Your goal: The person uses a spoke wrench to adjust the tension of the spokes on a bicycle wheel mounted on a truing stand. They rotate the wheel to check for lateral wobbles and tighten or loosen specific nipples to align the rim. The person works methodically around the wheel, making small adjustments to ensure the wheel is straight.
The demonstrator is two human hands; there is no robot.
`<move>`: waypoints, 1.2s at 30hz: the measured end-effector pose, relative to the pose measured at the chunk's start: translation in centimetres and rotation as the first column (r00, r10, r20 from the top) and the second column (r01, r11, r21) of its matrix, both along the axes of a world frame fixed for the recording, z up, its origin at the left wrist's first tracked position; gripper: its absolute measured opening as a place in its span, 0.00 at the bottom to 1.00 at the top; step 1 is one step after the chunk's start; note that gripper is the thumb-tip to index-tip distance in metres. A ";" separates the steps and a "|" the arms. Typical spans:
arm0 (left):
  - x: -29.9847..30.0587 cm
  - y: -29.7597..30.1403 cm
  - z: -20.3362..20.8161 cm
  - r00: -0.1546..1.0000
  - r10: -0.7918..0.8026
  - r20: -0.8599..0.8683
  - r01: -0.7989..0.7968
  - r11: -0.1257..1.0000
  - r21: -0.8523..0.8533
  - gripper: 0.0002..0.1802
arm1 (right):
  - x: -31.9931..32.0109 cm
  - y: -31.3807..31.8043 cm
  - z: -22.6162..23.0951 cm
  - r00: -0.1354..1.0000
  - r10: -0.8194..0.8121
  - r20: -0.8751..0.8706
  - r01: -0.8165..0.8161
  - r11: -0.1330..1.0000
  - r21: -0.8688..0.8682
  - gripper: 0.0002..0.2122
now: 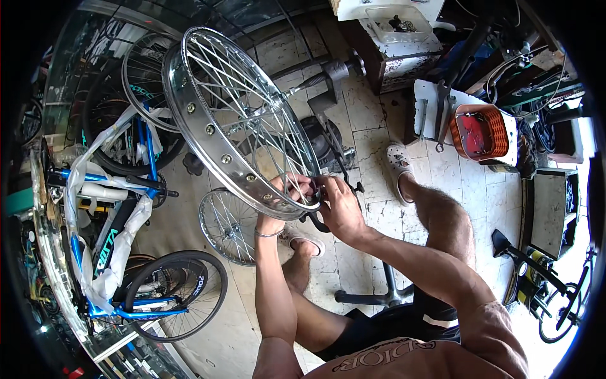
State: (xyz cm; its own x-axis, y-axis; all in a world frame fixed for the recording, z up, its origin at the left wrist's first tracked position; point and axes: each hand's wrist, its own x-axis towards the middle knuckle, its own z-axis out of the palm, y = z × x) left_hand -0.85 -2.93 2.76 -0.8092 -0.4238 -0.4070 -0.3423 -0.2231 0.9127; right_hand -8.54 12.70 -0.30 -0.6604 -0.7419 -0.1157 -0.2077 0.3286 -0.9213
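Observation:
A shiny metal bicycle wheel (pixel 218 155) without a tyre leans in a dark metal stand (pixel 323 101), its spokes running to a silver hub (pixel 276 104). At the rim's near end, my left hand (pixel 295 185) reaches up among the spokes, its fingers bent and closed. My right hand (pixel 341 205) is closed at the outer right side of the same stretch of rim, thumb and fingers drawn together close to the left fingertips. What either hand pinches is hidden by the fingers and the rim. A thin bracelet (pixel 269 234) circles my left wrist.
A blue bicycle frame (pixel 151 148) wrapped in plastic stands at left, above a black-tyred wheel (pixel 218 278). A smaller spoked wheel (pixel 228 227) lies beyond my left forearm. At right, a wrench (pixel 442 117) and an orange basket (pixel 459 142) rest on a white surface.

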 end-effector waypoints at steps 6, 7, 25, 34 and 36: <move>-0.1 -0.6 -2.8 1.000 0.003 0.003 -0.001 0.940 -0.342 0.16 | 0.6 -0.1 0.2 0.995 -0.073 0.069 0.079 0.992 -0.099 0.25; -0.4 -0.3 -2.7 1.000 -0.012 0.018 0.017 0.945 -0.327 0.17 | 0.5 0.0 0.2 0.995 -0.068 0.072 0.074 0.994 -0.083 0.25; 1.7 -1.4 -2.1 1.000 -0.012 0.006 0.012 0.994 -0.112 0.11 | 0.2 -0.1 0.7 0.995 -0.048 -0.087 0.045 0.998 -0.042 0.28; -0.2 -0.5 -2.0 0.983 -0.107 0.150 0.133 0.975 -0.177 0.13 | 0.3 -0.1 0.1 0.996 -0.063 0.062 0.067 0.995 -0.072 0.27; 0.2 -0.5 -0.5 0.988 -0.098 0.121 0.106 0.993 -0.060 0.15 | 0.2 0.0 0.1 0.995 -0.065 0.071 0.069 0.996 -0.055 0.26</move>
State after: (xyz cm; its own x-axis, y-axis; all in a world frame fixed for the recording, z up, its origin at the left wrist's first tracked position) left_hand -0.64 -3.41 2.30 -0.7977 -0.3706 -0.4758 -0.4661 -0.1219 0.8763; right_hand -8.33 12.65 -0.15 -0.7005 -0.7033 -0.1210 -0.1223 0.2854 -0.9506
